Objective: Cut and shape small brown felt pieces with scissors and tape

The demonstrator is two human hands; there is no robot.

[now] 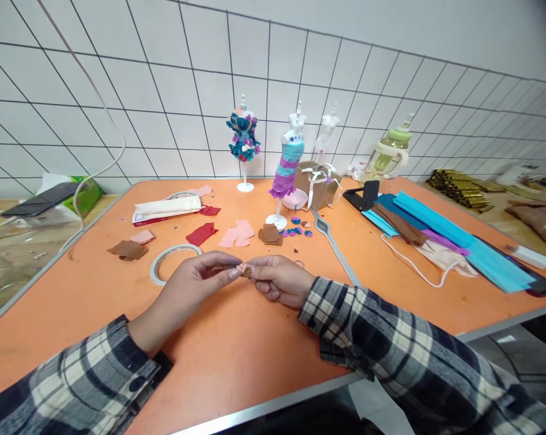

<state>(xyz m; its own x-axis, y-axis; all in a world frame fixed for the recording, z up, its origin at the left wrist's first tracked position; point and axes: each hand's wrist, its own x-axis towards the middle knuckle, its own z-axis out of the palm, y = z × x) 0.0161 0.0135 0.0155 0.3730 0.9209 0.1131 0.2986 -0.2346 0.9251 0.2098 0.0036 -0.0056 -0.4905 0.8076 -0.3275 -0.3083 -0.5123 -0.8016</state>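
Note:
Between the fingertips of both hands is a small crumpled paper flower, brown and pale pink. My left hand pinches it from the left with thumb and forefinger. My right hand grips its other side, with the remaining fingers curled. Just beyond the hands lie brown paper pieces, pink paper pieces and red paper pieces. Several finished-looking blue and purple paper flowers rest near the foot of a small mannequin wrapped in blue and purple paper. A roll of tape lies beside my left hand.
Another mannequin covered in teal flowers and a bare white one stand at the back. A brown box, a bottle and a grey strap are further right. Coloured paper strips cover the right side.

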